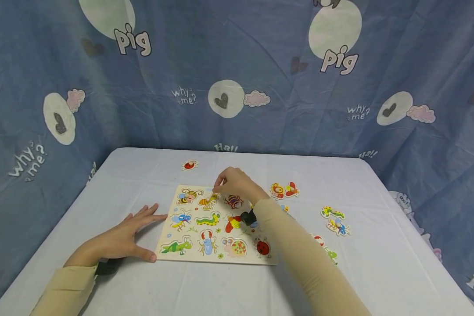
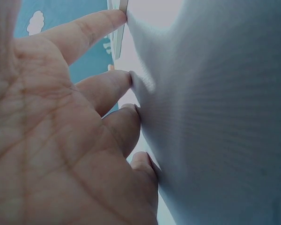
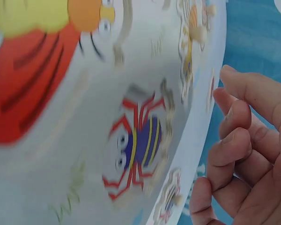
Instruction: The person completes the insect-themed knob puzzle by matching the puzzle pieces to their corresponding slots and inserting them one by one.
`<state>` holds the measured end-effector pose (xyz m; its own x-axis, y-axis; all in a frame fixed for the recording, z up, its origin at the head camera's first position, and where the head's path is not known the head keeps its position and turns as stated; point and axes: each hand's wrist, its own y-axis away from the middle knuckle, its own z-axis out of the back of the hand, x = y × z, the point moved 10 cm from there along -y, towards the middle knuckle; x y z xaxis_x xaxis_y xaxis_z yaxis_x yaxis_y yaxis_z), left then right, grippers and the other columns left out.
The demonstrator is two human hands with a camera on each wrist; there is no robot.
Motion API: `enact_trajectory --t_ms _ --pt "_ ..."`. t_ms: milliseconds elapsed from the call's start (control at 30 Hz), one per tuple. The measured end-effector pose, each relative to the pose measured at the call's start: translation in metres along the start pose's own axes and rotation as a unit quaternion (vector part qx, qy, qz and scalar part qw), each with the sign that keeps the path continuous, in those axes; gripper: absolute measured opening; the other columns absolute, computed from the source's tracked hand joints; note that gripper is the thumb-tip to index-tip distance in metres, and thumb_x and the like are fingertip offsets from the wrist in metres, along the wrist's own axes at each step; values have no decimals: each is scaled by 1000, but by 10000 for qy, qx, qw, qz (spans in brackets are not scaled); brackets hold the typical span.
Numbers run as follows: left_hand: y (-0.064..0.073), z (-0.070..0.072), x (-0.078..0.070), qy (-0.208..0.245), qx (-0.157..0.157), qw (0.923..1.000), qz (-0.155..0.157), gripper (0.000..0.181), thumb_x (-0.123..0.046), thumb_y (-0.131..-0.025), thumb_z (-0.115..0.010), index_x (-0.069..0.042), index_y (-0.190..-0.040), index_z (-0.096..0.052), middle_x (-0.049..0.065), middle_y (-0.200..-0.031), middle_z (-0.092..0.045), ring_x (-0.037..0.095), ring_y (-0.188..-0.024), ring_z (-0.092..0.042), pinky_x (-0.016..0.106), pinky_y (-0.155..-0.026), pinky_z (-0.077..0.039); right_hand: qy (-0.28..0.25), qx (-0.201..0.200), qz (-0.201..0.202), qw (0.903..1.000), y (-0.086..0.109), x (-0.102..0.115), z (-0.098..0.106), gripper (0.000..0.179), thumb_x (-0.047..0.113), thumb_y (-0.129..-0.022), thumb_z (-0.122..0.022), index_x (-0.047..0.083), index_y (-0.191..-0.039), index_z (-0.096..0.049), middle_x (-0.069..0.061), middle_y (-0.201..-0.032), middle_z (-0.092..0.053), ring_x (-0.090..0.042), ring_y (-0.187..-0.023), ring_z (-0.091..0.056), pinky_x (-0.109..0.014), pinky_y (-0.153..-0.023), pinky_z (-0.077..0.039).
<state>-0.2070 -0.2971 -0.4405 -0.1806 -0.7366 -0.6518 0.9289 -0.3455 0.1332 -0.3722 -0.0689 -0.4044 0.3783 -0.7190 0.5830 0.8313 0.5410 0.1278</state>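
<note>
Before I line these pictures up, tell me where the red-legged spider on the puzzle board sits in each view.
Head: the spider is just below the picture's centre, in the top row of the board.
Left wrist: not in this picture.
Right wrist: the spider lies just below centre, left of the right hand.
Shared landmark: the blue backdrop, visible in all three.

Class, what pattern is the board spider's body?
Spider's body: purple with yellow stripes, clearest in the right wrist view.
</note>
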Motion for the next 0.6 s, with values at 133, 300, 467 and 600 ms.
enact_trajectory --t_ms 133,300,467,600 --pt "0 0 -1 11 -4 10000 7 111 -41 -62 -102 -17 -159 -52 31 -177 -16 60 -163 -2 85 -123 1 166 -202 -164 9995 0 -8 11 13 31 -98 -80 18 -99 -81 0 -99 -76 -15 -78 -63 -28 -67 -51" --pt "1 1 -2 48 -5 10000 -14 111 -40 -63 -102 -17 -159 -53 31 -177 -16 60 -163 -2 85 -123 2 347 -491 -385 9974 1 -20 23 16 32 -100 -79 17 -105 -81 -1 -97 -75 -17 -81 -61 -31 -70 -49" --pt "1 0 -1 80 3 10000 2 110 -40 -63 -102 -17 -159 -52 31 -177 -16 60 -163 -1 85 -123 2 460 -787 -459 9948 1 -32 31 19 30 -101 -77 16 -112 -80 -1 -103 -77 -18 -83 -64 -33 -72 -52" --pt "1 0 -2 72 9 10000 13 110 -40 -63 -102 -17 -159 -53 30 -177 -16 59 -163 -1 85 -123 2 556 -972 -548 9922 1 -42 33 22 29 -101 -76 15 -118 -80 -4 -113 -80 -21 -92 -71 -40 -80 -60"
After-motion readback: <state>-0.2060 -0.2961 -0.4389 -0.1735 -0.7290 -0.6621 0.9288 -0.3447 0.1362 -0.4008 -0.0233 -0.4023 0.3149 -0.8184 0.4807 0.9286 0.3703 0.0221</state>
